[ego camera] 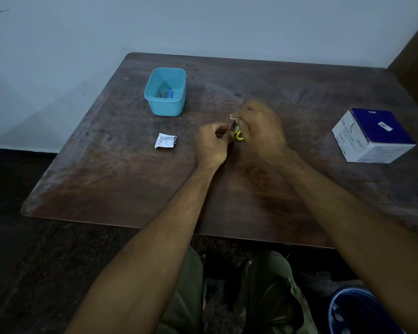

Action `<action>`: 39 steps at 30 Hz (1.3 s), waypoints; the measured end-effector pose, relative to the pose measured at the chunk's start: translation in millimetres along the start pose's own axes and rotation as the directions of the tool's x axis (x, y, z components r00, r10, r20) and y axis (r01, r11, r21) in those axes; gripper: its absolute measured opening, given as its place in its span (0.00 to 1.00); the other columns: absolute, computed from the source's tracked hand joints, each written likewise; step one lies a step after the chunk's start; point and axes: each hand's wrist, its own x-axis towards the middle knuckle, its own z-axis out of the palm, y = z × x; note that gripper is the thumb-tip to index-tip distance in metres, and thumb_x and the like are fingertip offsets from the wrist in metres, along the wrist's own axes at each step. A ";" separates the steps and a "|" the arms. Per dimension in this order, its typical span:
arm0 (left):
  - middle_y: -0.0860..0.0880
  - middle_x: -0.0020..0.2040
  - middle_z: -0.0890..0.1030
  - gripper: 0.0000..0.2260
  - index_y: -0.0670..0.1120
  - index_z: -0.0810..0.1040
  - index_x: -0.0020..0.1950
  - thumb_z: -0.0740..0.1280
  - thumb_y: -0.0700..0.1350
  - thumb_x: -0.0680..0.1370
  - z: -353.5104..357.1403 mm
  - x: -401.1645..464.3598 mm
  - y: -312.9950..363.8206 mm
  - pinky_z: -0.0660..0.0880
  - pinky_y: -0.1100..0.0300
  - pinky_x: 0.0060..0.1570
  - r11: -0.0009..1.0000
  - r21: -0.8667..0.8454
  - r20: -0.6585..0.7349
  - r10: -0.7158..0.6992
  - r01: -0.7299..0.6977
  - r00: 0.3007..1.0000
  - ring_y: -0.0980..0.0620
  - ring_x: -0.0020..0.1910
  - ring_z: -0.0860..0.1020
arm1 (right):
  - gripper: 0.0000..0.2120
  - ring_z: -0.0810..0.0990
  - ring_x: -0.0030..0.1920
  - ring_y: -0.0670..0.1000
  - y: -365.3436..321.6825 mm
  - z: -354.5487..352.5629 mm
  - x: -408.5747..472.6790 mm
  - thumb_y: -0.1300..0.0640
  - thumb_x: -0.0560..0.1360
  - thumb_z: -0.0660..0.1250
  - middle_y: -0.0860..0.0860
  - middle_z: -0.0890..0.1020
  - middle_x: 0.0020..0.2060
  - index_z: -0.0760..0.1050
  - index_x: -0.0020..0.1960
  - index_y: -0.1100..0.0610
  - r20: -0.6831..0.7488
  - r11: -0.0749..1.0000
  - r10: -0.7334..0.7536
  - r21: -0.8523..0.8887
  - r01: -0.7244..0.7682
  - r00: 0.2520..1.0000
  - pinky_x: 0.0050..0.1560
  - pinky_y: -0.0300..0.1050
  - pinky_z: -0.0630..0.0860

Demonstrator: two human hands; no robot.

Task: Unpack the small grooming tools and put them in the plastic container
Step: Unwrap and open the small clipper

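Container: the light blue plastic container (pixel 165 91) stands open on the wooden table (pixel 227 189), at about 10 o'clock from the hands, well apart from them.
Contents: a small blue item (pixel 170 93) lies on its floor; its kind is unclear.
Tool: a small yellow grooming tool (pixel 238 135) sits between both hands, above the table's middle.
Left hand: the left hand (pixel 211 144) pinches the tool's packaging at 9 o'clock of it.
Right hand: the right hand (pixel 261 127), blurred, curls round the tool at 3 o'clock.
Wrapper: a torn white wrapper (pixel 165 140) lies at 9 o'clock of the left hand.
Box: a blue-and-white box (pixel 373 136) sits at 3 o'clock.
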 end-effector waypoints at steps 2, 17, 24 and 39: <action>0.52 0.41 0.84 0.07 0.44 0.85 0.48 0.71 0.36 0.72 0.8 -2.3 0.8 0.78 0.64 0.45 0.999 0.040 -0.011 0.028 -0.028 1.000 0.58 0.40 0.81 | 0.13 0.78 0.45 0.64 -1.9 0.6 -3.2 0.59 0.70 0.65 0.60 0.79 0.45 0.81 0.51 0.60 0.027 0.999 -0.025 -0.047 0.026 0.999 0.40 0.55 0.76; 0.50 0.47 0.85 0.09 0.45 0.85 0.50 0.69 0.37 0.73 4.2 -5.8 -3.8 0.75 0.65 0.51 0.956 0.230 -0.088 0.208 -0.183 0.974 0.55 0.47 0.82 | 0.11 0.76 0.42 0.64 -8.6 -10.2 -4.5 0.57 0.62 0.66 0.62 0.76 0.39 0.78 0.41 0.63 0.133 0.970 -0.031 -0.235 0.062 0.991 0.37 0.50 0.64; 0.43 0.45 0.81 0.11 0.43 0.84 0.49 0.64 0.36 0.73 4.4 -10.7 -3.4 0.74 0.49 0.45 0.849 0.441 -0.048 0.347 -0.292 0.937 0.42 0.45 0.79 | 0.11 0.71 0.57 0.64 -17.1 -17.6 -1.7 0.66 0.71 0.63 0.63 0.74 0.53 0.76 0.53 0.66 0.238 0.936 0.039 -0.348 0.048 0.970 0.51 0.55 0.64; 0.42 0.42 0.79 0.06 0.39 0.79 0.44 0.64 0.34 0.71 5.9 -16.2 -2.8 0.72 0.48 0.39 0.802 0.491 -0.064 0.423 -0.341 0.904 0.41 0.42 0.78 | 0.14 0.71 0.58 0.62 -18.2 -11.6 -3.0 0.57 0.72 0.67 0.60 0.74 0.55 0.76 0.55 0.62 0.260 0.952 0.096 -0.306 -0.012 0.961 0.52 0.54 0.67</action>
